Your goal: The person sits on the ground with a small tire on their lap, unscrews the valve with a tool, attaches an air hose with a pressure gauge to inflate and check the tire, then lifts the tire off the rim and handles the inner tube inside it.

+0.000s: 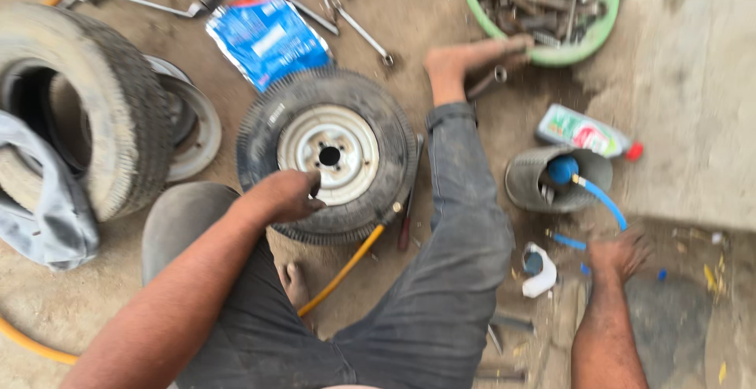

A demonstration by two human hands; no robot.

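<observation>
Left hand (287, 194), fingers curled, is pressing on the small wheel (328, 155) lying flat between the legs, apparently steadying it, while right hand (622, 253), fingers spread, is reaching among blue bits (568, 241) on the ground.

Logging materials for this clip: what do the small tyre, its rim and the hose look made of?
Tyre: black rubber, matte, ribbed tread. Rim: probably painted steel, pale grey, scuffed, with bolt holes. Hose: yellow-orange, smooth, likely rubber or plastic. The left hand rests on the wheel.
</observation>
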